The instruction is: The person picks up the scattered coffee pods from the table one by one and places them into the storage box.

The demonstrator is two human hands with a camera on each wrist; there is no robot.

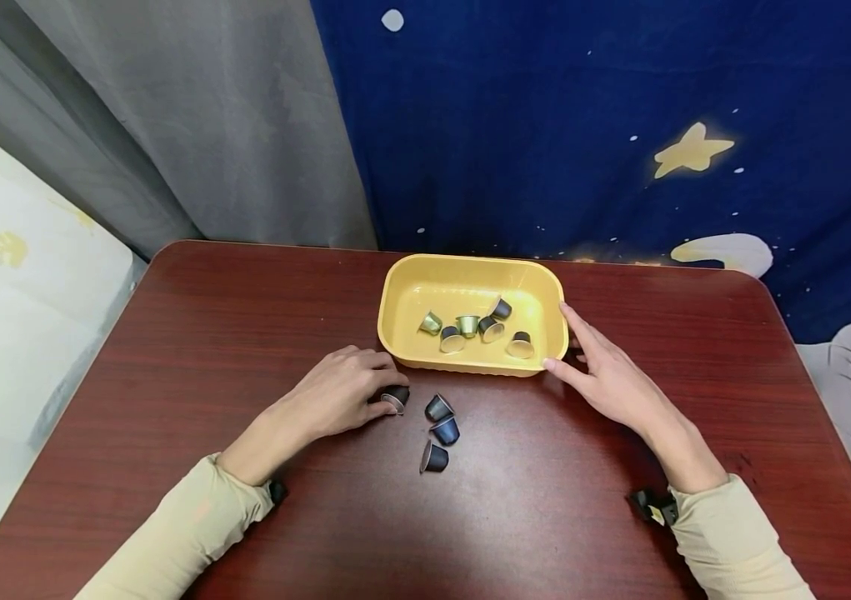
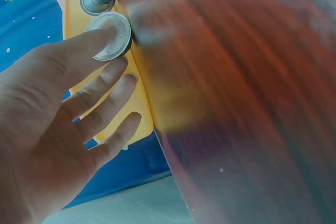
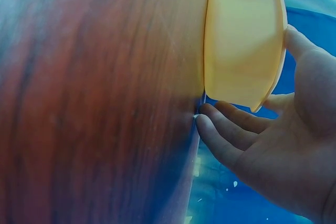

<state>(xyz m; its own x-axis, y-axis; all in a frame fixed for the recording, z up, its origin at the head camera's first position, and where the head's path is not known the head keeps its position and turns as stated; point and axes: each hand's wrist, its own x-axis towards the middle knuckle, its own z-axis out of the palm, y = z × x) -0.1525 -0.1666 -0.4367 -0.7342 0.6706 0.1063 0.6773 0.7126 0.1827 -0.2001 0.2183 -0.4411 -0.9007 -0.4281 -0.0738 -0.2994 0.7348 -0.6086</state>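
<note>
A yellow tray (image 1: 470,283) stands at the middle of the dark red table and holds several coffee capsules (image 1: 470,327). In front of it my left hand (image 1: 383,390) pinches a dark capsule (image 1: 397,397) lying on the table. In the left wrist view my left hand (image 2: 113,51) has its thumb on that dark capsule's foil lid (image 2: 116,35), with the tray (image 2: 137,103) behind. Three more dark capsules (image 1: 440,432) lie just to the right. My right hand (image 1: 575,346) lies open against the tray's right end, thumb at the near corner. In the right wrist view my right hand (image 3: 247,77) brackets the tray's end (image 3: 241,35).
The table (image 1: 245,333) has rounded corners and bare wood on both sides of the tray. A grey curtain (image 1: 170,125) and a blue star-patterned cloth (image 1: 583,125) hang right behind its far edge.
</note>
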